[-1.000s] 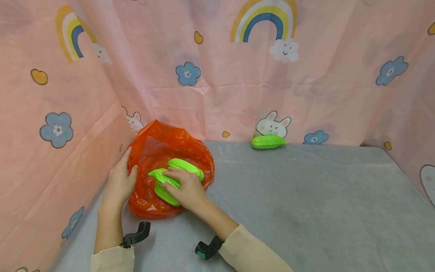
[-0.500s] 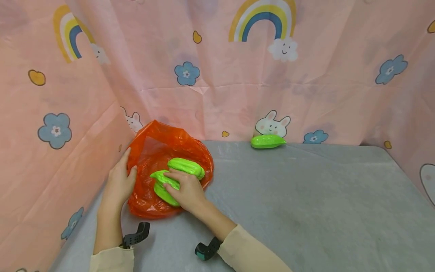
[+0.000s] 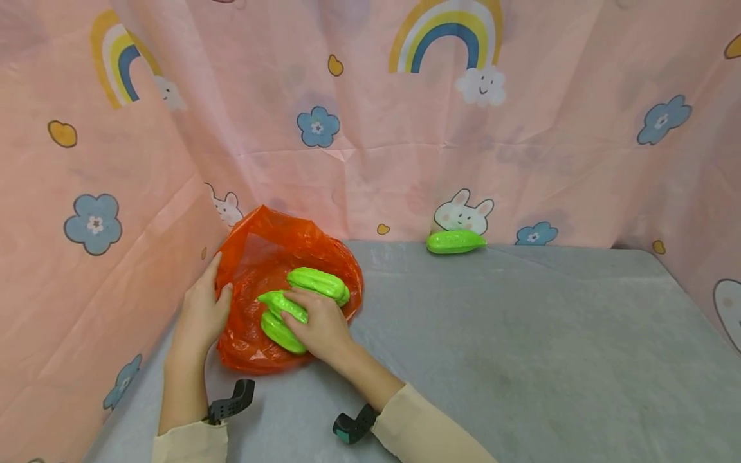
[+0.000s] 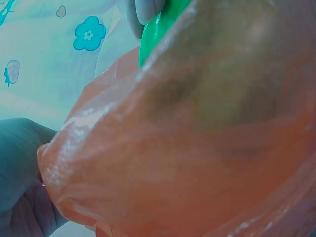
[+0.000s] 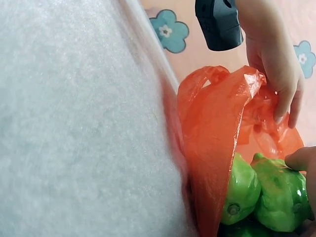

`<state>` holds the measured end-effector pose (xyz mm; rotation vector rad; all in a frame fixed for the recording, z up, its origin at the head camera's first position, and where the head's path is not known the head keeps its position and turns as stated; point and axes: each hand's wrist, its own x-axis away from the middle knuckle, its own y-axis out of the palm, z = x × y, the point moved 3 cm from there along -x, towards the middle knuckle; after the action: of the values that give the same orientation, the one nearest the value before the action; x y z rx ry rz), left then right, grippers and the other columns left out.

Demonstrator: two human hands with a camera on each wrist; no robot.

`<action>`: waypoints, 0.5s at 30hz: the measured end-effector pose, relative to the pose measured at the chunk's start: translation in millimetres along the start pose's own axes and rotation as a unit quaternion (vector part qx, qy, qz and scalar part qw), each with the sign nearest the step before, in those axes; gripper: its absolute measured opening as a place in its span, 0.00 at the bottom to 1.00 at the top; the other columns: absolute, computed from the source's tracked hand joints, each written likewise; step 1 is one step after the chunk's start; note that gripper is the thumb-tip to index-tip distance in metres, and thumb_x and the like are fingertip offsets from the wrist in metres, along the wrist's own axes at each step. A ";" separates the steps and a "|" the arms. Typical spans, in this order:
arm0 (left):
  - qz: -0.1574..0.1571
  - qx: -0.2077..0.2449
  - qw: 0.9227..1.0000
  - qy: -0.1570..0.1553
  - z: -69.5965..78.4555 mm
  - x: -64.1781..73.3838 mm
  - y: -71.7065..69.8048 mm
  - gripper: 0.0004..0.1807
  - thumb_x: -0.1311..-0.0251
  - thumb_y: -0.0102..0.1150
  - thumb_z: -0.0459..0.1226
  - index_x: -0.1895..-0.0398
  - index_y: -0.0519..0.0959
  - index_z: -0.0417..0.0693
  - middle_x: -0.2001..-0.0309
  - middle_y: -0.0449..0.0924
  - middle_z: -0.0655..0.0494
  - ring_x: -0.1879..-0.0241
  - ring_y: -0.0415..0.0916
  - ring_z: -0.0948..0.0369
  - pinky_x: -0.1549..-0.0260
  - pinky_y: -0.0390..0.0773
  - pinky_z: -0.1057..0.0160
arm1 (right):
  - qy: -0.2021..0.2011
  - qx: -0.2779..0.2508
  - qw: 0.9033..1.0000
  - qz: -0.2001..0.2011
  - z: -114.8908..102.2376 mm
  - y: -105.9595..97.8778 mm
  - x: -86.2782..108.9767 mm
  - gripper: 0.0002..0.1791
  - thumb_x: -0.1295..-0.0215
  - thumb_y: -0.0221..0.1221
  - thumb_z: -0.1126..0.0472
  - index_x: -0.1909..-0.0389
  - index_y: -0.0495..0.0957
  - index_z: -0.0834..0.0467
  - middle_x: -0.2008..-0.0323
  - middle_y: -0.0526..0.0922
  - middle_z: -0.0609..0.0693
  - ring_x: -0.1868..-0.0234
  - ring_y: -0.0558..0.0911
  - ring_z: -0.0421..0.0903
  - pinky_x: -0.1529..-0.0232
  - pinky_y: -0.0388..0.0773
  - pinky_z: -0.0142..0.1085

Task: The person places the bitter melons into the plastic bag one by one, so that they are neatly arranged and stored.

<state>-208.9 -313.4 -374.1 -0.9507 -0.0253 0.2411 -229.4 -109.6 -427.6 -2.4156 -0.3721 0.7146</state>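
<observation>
An orange plastic bag (image 3: 286,228) sits with its mouth wide at the left of the grey table. My left hand (image 3: 199,315) pinches its left rim, with the thumb on the inner side. Over the bag's mouth, my right hand (image 3: 325,325) grips a bright green bitter melon (image 3: 283,305) with a pointed tip. Beside it in the bag lie a nearer bitter melon (image 3: 280,333) and a farther one (image 3: 317,283); a further green end shows behind. The right wrist view shows the blunt end of the held bitter melon (image 5: 281,195) under my fingers.
Another bitter melon (image 3: 456,242) lies at the table's back edge, against the pink printed curtain (image 3: 370,180). The curtain also closes the left side near the bag. Grey table surface (image 3: 509,341) stretches off to the right. Black wrist cameras (image 3: 234,400) sit on both wrists.
The right hand and its bitter melon have shifted very slightly right inside the bag's mouth. The left hand keeps its hold on the rim.
</observation>
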 end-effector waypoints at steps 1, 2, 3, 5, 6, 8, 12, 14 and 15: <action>0.000 0.000 1.000 0.000 0.0 -0.1 0.0 0.38 0.25 0.44 0.36 0.17 0.43 0.51 0.21 0.54 0.36 0.25 0.56 0.32 0.33 0.62 0.28 | -0.001 0.002 1.000 0.000 -0.2 -0.4 0.0 0.20 0.33 0.64 0.55 0.42 0.83 0.55 0.41 0.85 0.53 0.37 0.83 0.46 0.34 0.79 0.40; -0.001 0.000 1.000 0.000 0.0 -0.2 0.0 0.38 0.25 0.44 0.36 0.17 0.43 0.51 0.21 0.54 0.36 0.25 0.56 0.32 0.33 0.61 0.28 | -0.002 0.003 1.000 0.000 -0.6 -1.0 0.0 0.20 0.33 0.64 0.55 0.42 0.83 0.56 0.41 0.85 0.53 0.37 0.82 0.46 0.34 0.79 0.40; -0.001 0.000 1.000 0.000 0.0 -0.2 -0.1 0.38 0.25 0.44 0.36 0.17 0.43 0.51 0.21 0.54 0.36 0.26 0.56 0.32 0.33 0.61 0.28 | -0.002 0.004 1.000 -0.001 -1.3 -1.9 0.2 0.21 0.33 0.64 0.55 0.42 0.83 0.56 0.40 0.85 0.53 0.37 0.82 0.46 0.34 0.79 0.40; -0.002 0.000 1.000 0.000 -0.1 -0.3 -0.1 0.38 0.25 0.44 0.36 0.17 0.43 0.52 0.22 0.54 0.36 0.26 0.56 0.32 0.33 0.61 0.27 | -0.007 0.011 1.000 -0.001 -3.0 -3.7 0.2 0.21 0.33 0.64 0.54 0.41 0.83 0.56 0.40 0.85 0.53 0.37 0.82 0.46 0.34 0.79 0.40; -0.002 0.000 1.000 0.000 -0.2 -0.3 -0.2 0.38 0.25 0.44 0.36 0.17 0.43 0.52 0.22 0.54 0.35 0.26 0.56 0.32 0.33 0.61 0.27 | -0.011 0.016 1.000 -0.001 -3.9 -4.5 0.0 0.21 0.33 0.64 0.54 0.41 0.83 0.55 0.40 0.85 0.53 0.37 0.82 0.46 0.35 0.79 0.40; -0.002 0.000 1.000 0.001 -0.4 -0.2 -0.4 0.38 0.25 0.44 0.37 0.17 0.43 0.52 0.22 0.54 0.35 0.26 0.57 0.32 0.33 0.61 0.27 | -0.016 0.028 0.999 -0.002 -6.4 -6.6 -0.4 0.21 0.33 0.64 0.53 0.41 0.83 0.55 0.40 0.85 0.52 0.37 0.82 0.46 0.35 0.79 0.39; -0.002 0.002 1.000 0.003 -0.4 0.2 -1.1 0.38 0.25 0.44 0.37 0.17 0.42 0.53 0.22 0.54 0.35 0.26 0.57 0.32 0.33 0.62 0.27 | -0.022 0.035 0.999 -0.004 -11.1 -12.8 -1.8 0.20 0.32 0.64 0.53 0.42 0.83 0.53 0.42 0.86 0.49 0.38 0.83 0.44 0.35 0.79 0.38; -0.003 0.004 1.000 0.002 -0.2 0.3 -1.4 0.38 0.25 0.44 0.37 0.17 0.42 0.53 0.22 0.54 0.35 0.26 0.56 0.32 0.33 0.61 0.27 | -0.023 0.023 0.999 -0.002 -12.9 -17.6 -2.8 0.20 0.33 0.64 0.53 0.42 0.84 0.54 0.43 0.86 0.49 0.38 0.83 0.44 0.35 0.79 0.38; -0.003 0.004 1.000 0.002 0.0 0.3 -1.5 0.38 0.25 0.44 0.37 0.17 0.42 0.53 0.21 0.53 0.35 0.26 0.56 0.32 0.33 0.61 0.27 | -0.023 0.013 1.000 0.001 -13.5 -20.2 -3.5 0.19 0.33 0.65 0.54 0.43 0.84 0.55 0.43 0.87 0.49 0.39 0.84 0.44 0.35 0.79 0.39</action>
<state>-208.3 -314.2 -372.9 -0.9422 -0.0232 0.2323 -226.5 -101.3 -404.6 -2.3783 -0.3764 0.7712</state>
